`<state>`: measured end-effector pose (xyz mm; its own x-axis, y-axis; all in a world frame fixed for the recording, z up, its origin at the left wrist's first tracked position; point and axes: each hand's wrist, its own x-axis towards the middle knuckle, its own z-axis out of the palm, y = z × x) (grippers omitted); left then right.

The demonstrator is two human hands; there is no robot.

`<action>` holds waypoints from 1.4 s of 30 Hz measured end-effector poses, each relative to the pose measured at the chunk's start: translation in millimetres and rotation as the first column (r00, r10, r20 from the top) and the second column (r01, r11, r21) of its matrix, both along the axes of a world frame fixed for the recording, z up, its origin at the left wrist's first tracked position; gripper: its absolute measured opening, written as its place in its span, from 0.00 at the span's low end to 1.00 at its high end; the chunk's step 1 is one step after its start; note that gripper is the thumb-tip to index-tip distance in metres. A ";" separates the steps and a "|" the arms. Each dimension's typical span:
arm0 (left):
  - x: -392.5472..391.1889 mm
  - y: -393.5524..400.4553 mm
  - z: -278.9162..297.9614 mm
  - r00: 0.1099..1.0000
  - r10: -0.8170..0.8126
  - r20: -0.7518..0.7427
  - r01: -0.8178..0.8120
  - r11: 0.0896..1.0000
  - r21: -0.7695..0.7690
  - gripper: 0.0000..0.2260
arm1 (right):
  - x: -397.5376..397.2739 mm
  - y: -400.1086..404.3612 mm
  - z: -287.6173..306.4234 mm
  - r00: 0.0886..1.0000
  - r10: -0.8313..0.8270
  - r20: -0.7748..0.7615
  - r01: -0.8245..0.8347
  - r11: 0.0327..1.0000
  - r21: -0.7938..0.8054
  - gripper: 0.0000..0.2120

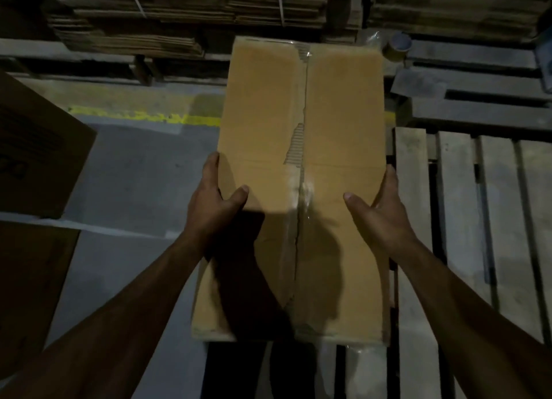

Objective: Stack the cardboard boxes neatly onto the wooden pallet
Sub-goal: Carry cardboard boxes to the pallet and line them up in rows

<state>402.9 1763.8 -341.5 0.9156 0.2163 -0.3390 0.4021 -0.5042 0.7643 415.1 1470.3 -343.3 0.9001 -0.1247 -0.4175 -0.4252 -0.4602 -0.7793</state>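
Observation:
A long tan cardboard box [263, 106] fills the middle of the view, its top flaps taped along the centre seam, where the paper is torn. My left hand [216, 200] grips its left edge, thumb lying on the top face and fingers down the side. My right hand [380, 207] holds the right edge the same way, thumb on top. The wooden pallet [466, 207] lies to the right of the box on the floor, with pale slats and dark gaps. The box's right edge overlaps the pallet's left side.
Dark cardboard boxes [33, 147] stand at the left. Strapped bundles of flat cardboard [179, 13] are piled at the back. Another pallet [478, 85] at the back right carries a roll of tape [397, 46]. A yellow line [140, 118] crosses the grey floor.

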 end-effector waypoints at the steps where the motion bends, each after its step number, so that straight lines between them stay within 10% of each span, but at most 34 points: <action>1: 4.7 -2.8 -6.5 0.999 -0.025 -0.022 0.026 0.999 0.038 0.42 | 4.1 2.3 -7.6 0.999 0.034 -0.039 -0.036 0.999 -0.040 0.43; 19: -145.3 11.4 -39.9 0.974 -0.207 -0.095 0.206 0.978 -0.021 0.41 | -159.9 24.5 -7.7 0.964 0.157 -0.215 -0.219 0.928 -0.301 0.35; 28: -169.6 10.1 -40.3 0.975 0.125 -0.182 -0.170 0.953 -0.252 0.42 | -182.8 25.2 -18.3 0.987 0.040 -0.158 -0.063 0.988 -0.143 0.39; 42: -91.3 6.4 -56.2 0.945 0.302 -0.128 -0.318 0.939 -0.132 0.21 | -107.0 29.7 -36.4 0.999 -0.013 -0.046 0.004 0.983 -0.182 0.38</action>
<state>311.6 1770.2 -397.7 0.7689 0.4232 -0.4793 0.6018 -0.2255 0.7662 308.2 1500.0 -379.8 0.8787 -0.2098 -0.4288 -0.4637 -0.5884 -0.6623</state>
